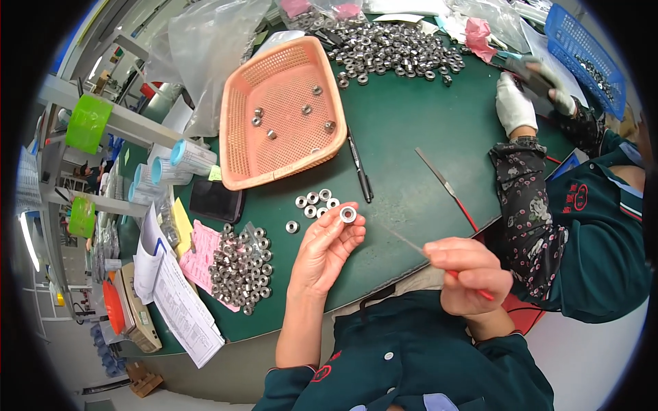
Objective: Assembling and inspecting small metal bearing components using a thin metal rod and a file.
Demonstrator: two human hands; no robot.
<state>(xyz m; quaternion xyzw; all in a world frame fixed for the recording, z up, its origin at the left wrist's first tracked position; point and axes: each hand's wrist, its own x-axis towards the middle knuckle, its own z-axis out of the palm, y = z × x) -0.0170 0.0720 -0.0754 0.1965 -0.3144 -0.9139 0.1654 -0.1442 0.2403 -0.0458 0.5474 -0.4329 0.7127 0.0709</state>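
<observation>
My left hand [321, 255] pinches a small metal ring [348, 215] between thumb and fingers, its round hole facing up. To the right, my right hand [473, 274] is closed on the red handle of a thin needle file [411, 245]. The file's narrow, slightly blurred shaft points toward the ring, with a gap between them. Just beyond my left hand lies a small group of similar rings [312, 198]. A larger heap of rings [243, 270] sits to the left, partly on pink paper [200, 252].
An orange basket [232, 140] holds a few rings; a black marker [359, 168] lies beside it. Another red-handled file [439, 175] rests on the green table. A big metal ring pile [397, 51] is at the back. At right, a white-gloved co-worker [515, 113] works near a blue basket [582, 41].
</observation>
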